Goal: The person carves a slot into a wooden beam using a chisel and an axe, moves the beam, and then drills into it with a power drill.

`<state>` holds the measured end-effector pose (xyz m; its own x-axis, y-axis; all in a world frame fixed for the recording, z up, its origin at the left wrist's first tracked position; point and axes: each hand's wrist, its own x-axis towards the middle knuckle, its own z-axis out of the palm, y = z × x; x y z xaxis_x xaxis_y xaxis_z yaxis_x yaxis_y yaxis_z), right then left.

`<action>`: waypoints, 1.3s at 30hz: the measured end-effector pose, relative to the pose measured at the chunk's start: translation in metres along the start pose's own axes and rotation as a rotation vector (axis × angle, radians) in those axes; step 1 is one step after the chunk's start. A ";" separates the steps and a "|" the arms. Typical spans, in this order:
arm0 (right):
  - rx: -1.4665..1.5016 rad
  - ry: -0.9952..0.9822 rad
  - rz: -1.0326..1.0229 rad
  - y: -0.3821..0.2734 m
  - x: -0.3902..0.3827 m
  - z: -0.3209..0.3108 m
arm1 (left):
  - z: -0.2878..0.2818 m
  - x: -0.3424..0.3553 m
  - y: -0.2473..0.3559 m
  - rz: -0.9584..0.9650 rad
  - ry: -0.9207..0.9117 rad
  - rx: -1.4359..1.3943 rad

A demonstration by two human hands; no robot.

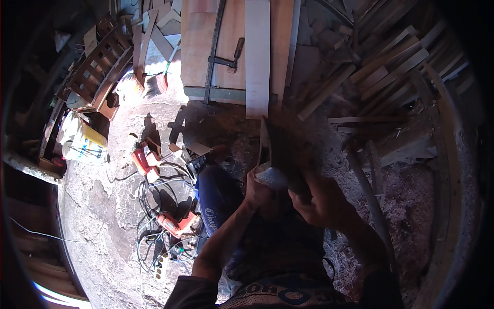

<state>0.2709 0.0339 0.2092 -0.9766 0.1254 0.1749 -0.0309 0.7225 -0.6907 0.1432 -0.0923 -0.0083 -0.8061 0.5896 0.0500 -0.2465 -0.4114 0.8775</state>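
1. Piece with a pale edge points away from the body, between both hands, its far tip near the plank's near end; shadow and blur hide just what it is.
2. The left hand is wrapped around its near end, likely to steady it close to the lap.
3. The right hand curls at its right side, perhaps for control; I cannot tell whether those fingers pinch it.
4. The plank lies lengthwise on a wooden panel, beside a bar clamp; I cannot tell whether the clamp is tightened.
5. A red drill and its cords lie left of the blue trouser leg, presumably within reach yet out of the way.
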 end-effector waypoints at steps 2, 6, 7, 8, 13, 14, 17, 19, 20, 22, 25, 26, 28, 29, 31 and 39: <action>0.279 0.296 0.028 -0.018 0.001 -0.005 | -0.007 -0.001 0.006 0.063 -0.035 0.313; 0.046 0.277 -0.016 0.006 -0.004 0.011 | 0.010 0.003 0.020 0.089 -0.102 0.204; -0.263 0.048 -0.021 0.017 -0.009 0.015 | 0.015 -0.001 0.028 0.070 -0.121 0.127; -0.298 -0.094 0.041 0.030 -0.017 0.024 | 0.013 -0.008 0.022 0.073 -0.120 0.157; -0.221 -0.063 0.115 0.059 -0.029 0.060 | -0.012 0.040 -0.003 0.106 -0.175 0.171; -0.144 0.000 0.151 0.063 -0.033 0.065 | -0.009 0.064 0.005 0.024 -0.233 -0.082; 0.073 0.092 0.179 0.081 -0.033 0.077 | -0.014 0.070 0.000 -0.011 -0.115 0.072; 0.003 0.275 -0.012 0.094 -0.051 0.076 | -0.007 0.027 -0.015 -0.002 -0.066 0.252; 0.108 0.236 0.158 0.092 -0.059 0.072 | -0.004 -0.023 -0.011 -0.006 -0.074 0.248; 0.319 0.134 0.509 0.083 -0.078 0.063 | 0.002 -0.054 0.020 0.510 -0.266 0.692; 0.235 0.112 0.444 0.104 -0.082 0.070 | -0.004 -0.056 0.021 0.420 -0.341 0.712; 0.294 0.118 0.506 0.105 -0.086 0.070 | -0.005 -0.060 0.023 0.408 -0.354 0.692; 0.427 0.144 0.621 0.091 -0.080 0.071 | -0.010 -0.066 0.031 0.390 -0.395 0.670; 0.381 0.122 0.577 0.097 -0.080 0.072 | -0.011 -0.059 0.031 0.442 -0.439 0.675; 0.284 0.063 0.504 0.109 -0.083 0.077 | -0.012 -0.043 0.028 0.529 -0.520 0.670; 0.273 0.218 0.552 0.113 -0.081 0.084 | 0.013 0.047 0.026 0.073 0.016 0.346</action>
<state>0.3281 0.0479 0.0580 -0.7996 0.5845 -0.1381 0.3817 0.3169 -0.8683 0.1055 -0.0662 0.0233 -0.8237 0.5556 0.1134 0.0067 -0.1904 0.9817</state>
